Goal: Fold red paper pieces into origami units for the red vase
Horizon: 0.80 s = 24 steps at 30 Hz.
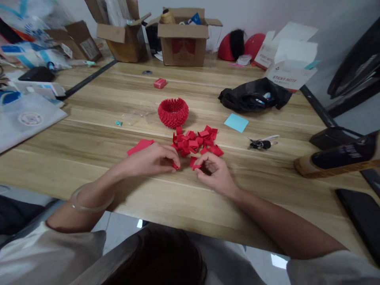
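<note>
My left hand (158,159) is closed, pinching a small folded red paper piece (175,166) above the table. Facing it, my right hand (214,171) pinches another red paper piece (196,166) between thumb and fingertips. A gap lies between the two hands. Just beyond them spreads a loose pile of folded red paper pieces (192,141). Behind the pile stands a round red bowl (173,114) built of many pointed folded paper units. Flat red paper (140,146) lies partly under my left hand.
A light blue paper sheet (236,122), keys (263,143) and a black plastic bag (255,94) lie to the right. Cardboard boxes (184,45) line the back. A bottle (341,156) and a phone (360,221) are at the far right. A small red block (160,83) sits behind the bowl.
</note>
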Motion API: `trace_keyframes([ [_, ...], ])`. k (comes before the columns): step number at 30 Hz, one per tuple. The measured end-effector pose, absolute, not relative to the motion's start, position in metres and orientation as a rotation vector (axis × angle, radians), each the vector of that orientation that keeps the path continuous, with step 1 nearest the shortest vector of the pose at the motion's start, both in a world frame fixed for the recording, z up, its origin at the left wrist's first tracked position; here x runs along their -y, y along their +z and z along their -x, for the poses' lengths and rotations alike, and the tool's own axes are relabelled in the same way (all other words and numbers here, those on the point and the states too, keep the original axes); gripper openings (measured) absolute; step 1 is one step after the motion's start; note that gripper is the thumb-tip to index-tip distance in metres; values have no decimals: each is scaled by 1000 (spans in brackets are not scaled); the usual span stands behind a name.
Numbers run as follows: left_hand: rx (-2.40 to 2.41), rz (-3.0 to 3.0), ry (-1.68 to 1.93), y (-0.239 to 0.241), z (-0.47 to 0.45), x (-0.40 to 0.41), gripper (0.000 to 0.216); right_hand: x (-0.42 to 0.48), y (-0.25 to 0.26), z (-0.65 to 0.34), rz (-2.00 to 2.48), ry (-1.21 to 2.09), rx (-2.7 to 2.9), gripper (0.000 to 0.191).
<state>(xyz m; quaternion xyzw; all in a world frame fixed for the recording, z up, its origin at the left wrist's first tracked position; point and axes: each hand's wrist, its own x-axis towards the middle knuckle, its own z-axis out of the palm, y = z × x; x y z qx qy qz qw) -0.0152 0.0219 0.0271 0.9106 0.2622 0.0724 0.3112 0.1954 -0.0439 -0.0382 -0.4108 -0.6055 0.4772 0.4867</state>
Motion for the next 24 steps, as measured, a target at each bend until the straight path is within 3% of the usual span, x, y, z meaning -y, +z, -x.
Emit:
trace_keyframes([
  [24,-709,-2278,612,21,1,-2,8,43,-38,-195,901,1190,1417,9],
])
